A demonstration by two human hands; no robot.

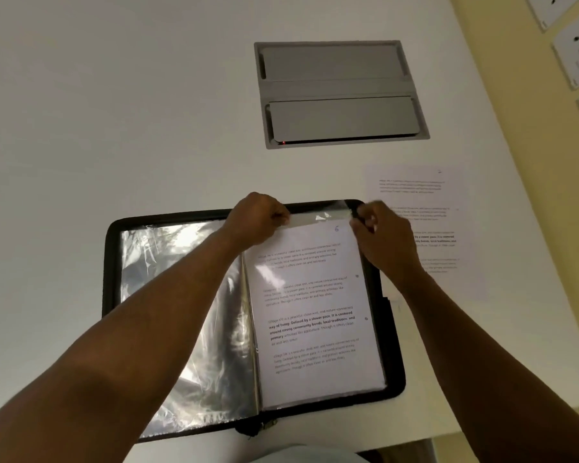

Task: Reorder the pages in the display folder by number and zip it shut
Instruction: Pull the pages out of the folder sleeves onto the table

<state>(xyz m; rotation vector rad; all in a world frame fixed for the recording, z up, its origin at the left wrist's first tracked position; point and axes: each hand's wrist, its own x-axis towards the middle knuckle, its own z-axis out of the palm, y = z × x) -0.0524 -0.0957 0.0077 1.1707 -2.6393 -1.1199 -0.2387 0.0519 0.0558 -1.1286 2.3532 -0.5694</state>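
Both hands (321, 222) pinch the page's (315, 312) top edge inside the open folder (114, 262).

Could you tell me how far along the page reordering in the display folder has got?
Partly done. Loose pages lie out on the table, right of the open folder, and the left-side sleeves look empty. In hand: the left hand and right hand pinch the top of the sleeve holding page 6. Remaining: refilling and zipping.
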